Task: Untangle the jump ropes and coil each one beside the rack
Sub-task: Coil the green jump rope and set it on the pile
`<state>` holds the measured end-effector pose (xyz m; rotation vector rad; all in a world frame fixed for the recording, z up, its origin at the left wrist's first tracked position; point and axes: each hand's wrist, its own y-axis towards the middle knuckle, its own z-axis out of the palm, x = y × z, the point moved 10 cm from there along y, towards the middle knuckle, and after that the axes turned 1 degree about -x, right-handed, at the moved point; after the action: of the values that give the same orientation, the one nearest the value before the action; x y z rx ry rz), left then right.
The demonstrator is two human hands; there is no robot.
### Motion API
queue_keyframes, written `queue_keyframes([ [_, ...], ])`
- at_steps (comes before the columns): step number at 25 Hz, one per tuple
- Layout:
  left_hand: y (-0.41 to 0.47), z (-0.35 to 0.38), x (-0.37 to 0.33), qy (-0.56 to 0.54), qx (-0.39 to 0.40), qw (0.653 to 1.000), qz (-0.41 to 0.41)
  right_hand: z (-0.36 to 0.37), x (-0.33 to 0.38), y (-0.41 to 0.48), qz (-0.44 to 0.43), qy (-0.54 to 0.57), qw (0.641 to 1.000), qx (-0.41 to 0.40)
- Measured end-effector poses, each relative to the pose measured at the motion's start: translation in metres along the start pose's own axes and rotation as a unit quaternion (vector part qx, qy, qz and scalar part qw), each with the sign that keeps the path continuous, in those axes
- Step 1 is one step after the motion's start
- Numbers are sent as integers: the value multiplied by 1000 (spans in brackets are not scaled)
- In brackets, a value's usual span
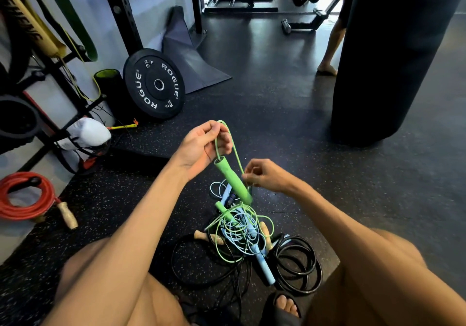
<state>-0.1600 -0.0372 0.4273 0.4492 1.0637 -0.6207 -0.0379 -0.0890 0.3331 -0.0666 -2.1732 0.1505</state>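
Observation:
My left hand (201, 146) pinches a loop of the green jump rope's cord (234, 146) raised above the floor. One green handle (233, 180) hangs from that cord between my hands. My right hand (264, 175) pinches the same cord lower down, beside the handle. Below lies a tangle (242, 227) of green and light blue cord with a second green handle (224, 211), a light blue handle (264, 267), wooden handles (209, 237) and black rope coils (297, 265). A red rope (25, 199) with a wooden handle lies coiled on the left by the rack (60, 93).
A black Rogue weight plate (155, 84) and a foam roller (111, 83) lean on the wall beside the rack. A black punching bag (393, 55) hangs at the right, with another person's bare leg (330, 48) behind it. My knees and sandalled foot (285, 305) frame the pile.

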Motion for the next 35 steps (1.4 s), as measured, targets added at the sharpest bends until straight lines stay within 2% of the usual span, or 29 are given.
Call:
queue_keyframes([
  [4,4,-17,-12,-4,-48,996,79,23,6,3,-6,-35,999,17],
  [7,0,-33,-21,31,-112,985,128,31,-2,0,12,-115,993,34],
  [9,-4,-46,-27,40,-156,975,153,33,1,-4,8,-146,989,18],
  [12,-5,-59,-35,87,-203,959,178,37,24,-9,-40,-77,996,-6],
  [15,-5,-61,-36,157,-222,944,189,33,54,-16,-121,-70,990,-30],
  [20,0,-51,-20,339,-182,913,135,9,94,-36,-249,-74,958,-122],
  [23,2,-39,0,373,-131,917,55,-12,105,-44,-275,-87,937,-199],
  [25,0,-25,15,360,-65,931,-2,-23,105,-47,-269,-92,928,-242],
  [29,-8,-7,38,299,43,948,-102,-44,89,-46,-216,-13,929,-299],
  [31,-10,-4,41,252,61,956,-133,-53,78,-41,-184,24,932,-311],
  [35,-12,4,37,177,65,973,-132,-60,56,-28,-128,60,947,-289],
])
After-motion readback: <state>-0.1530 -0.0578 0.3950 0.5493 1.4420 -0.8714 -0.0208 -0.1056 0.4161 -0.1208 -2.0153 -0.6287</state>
